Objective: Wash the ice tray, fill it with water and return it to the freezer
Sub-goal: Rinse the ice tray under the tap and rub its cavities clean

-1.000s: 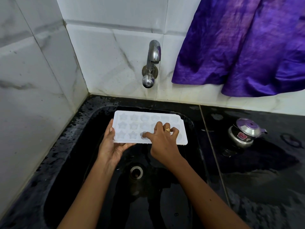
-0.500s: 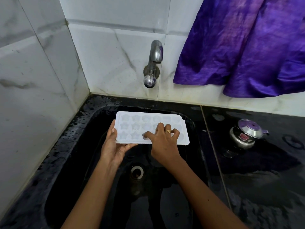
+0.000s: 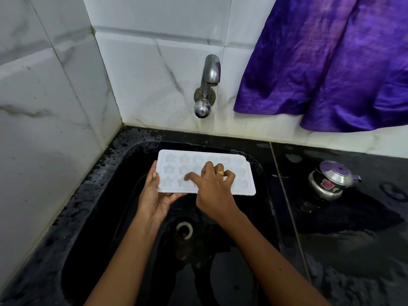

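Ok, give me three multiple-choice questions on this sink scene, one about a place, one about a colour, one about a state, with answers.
1. Relative to the sink, where does the steel pot stand?
A) inside it
B) on its left rim
C) on the counter to its right

2. What colour is the hanging cloth?
A) purple
B) green
C) yellow

3. How is the ice tray supported?
A) lying on the sink floor
B) gripped at its edge by the left hand
C) leaning on the wall

Answers:
1 C, the pot sits on the dark counter beyond the sink's right rim.
2 A, the cloth is plainly purple.
3 B, the left hand holds the tray's near left edge above the basin, while the right hand rests on top.
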